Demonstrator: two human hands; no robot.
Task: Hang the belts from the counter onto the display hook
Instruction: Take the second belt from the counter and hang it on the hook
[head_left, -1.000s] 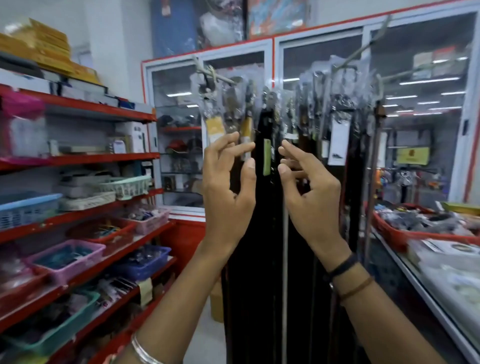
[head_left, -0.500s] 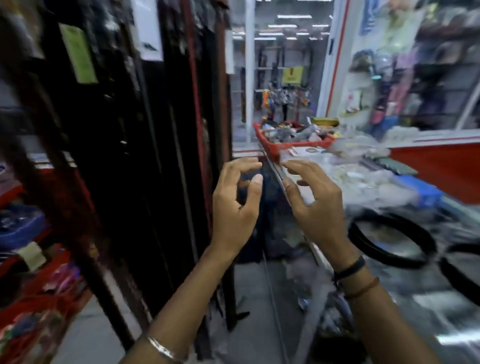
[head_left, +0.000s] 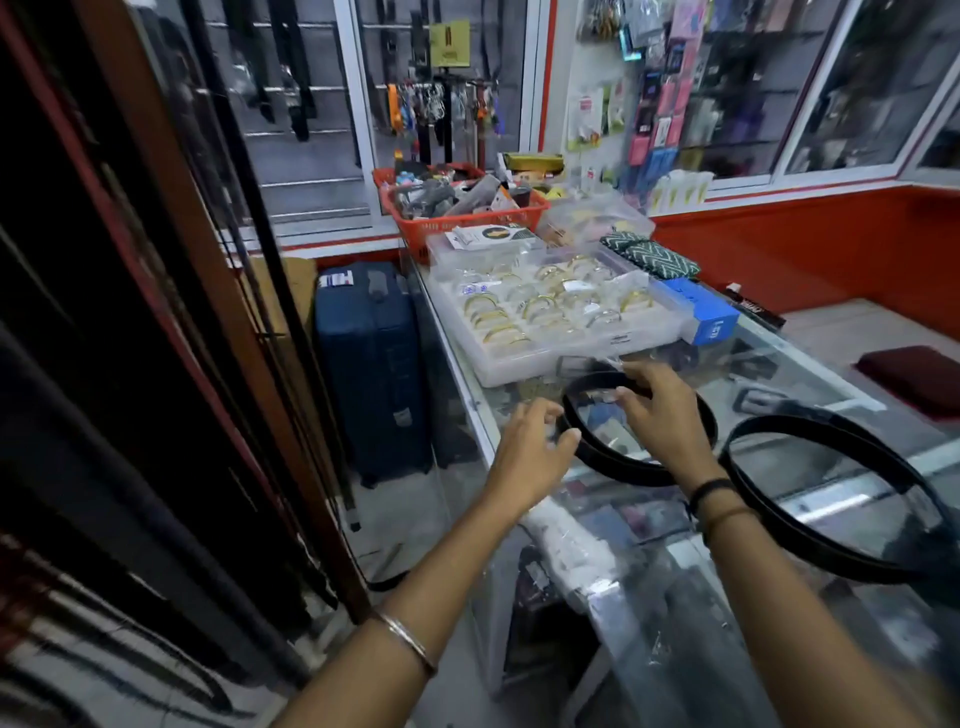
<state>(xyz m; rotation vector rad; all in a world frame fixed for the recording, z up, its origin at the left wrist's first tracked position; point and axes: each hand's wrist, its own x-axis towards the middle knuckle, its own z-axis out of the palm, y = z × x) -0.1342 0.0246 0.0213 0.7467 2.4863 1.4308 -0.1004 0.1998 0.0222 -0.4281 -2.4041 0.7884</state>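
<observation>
A black belt (head_left: 623, 470) lies coiled in a loop on the glass counter (head_left: 810, 384), partly in clear wrapping. My left hand (head_left: 530, 452) hovers at the loop's left edge, fingers curled and apart. My right hand (head_left: 662, 415) is spread over the loop's far rim, fingertips at the wrapping; neither hand has closed on it. A second black belt (head_left: 831, 423) sits coiled just to the right. Several dark belts (head_left: 156, 415) hang in a blurred row at the left. The hook that carries them is out of view.
Clear trays of bangles (head_left: 545, 312) fill the counter beyond the belts, with a blue box (head_left: 701, 317) and a red basket (head_left: 415, 228) of goods behind. A blue suitcase (head_left: 369, 364) stands on the floor between the counter and the hanging belts.
My view has swung right and down, from the hanging belts to the counter. Both hands dropped from the rack to the nearer coiled belt.
</observation>
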